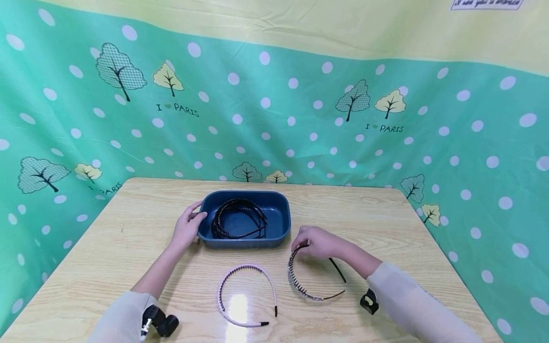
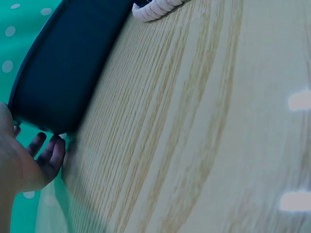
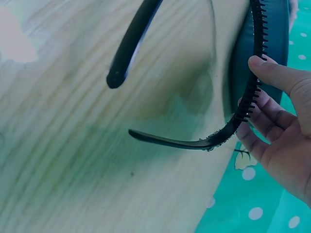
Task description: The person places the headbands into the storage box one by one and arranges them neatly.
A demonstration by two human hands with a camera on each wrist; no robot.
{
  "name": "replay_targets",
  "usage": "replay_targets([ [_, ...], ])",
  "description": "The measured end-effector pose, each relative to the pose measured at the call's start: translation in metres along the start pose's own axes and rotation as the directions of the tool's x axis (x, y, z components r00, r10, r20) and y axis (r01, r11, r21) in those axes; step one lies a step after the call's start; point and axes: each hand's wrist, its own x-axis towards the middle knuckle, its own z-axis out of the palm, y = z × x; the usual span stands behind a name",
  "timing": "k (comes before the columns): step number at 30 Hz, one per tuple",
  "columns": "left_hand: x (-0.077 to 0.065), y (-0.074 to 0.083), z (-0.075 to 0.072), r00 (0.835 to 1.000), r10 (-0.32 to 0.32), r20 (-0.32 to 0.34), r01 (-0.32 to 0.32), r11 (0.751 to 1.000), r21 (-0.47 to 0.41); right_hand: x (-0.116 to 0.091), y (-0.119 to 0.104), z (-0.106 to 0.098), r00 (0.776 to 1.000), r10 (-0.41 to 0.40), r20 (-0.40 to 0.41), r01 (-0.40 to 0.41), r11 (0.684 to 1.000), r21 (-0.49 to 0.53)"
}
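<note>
My left hand [image 1: 187, 228] grips the left end of a dark blue plastic bin [image 1: 244, 243], thumb at the rim and the other fingers against the outside. Several black headbands [image 1: 218, 221] lie nested inside it. To the right, the thumb and fingers of my right hand [image 1: 317, 242] pinch a black toothed headband [image 3: 257, 34] with sparkly stones along its outer edge; its two free ends point away from the hand. Between the arms, a pale pink headband [image 1: 220, 295] with dark teeth and black tips lies on the table.
Everything stands on a light wood-grain table [image 1: 351, 209]. A green dotted cloth [image 1: 291, 138] with printed trees hangs behind and along both sides. Black wrist cameras sit at the left cuff [image 1: 158, 321] and the right cuff [image 1: 370, 302]. Light glares off the tabletop near the pink headband.
</note>
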Motion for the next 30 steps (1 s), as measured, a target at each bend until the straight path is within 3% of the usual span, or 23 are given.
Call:
replay_targets([
  [14,-0.001,0.001,-0.001,1.000,0.007,0.006,-0.007,1.000,0.010,-0.001,-0.009,-0.030,0.998,0.033,-0.056,-0.034,0.999,-0.013],
  [30,-0.002,0.002,-0.001,1.000,0.003,0.003,-0.003,1.000,0.004,0.010,-0.018,-0.044,0.995,0.052,-0.089,-0.053,0.999,-0.001],
])
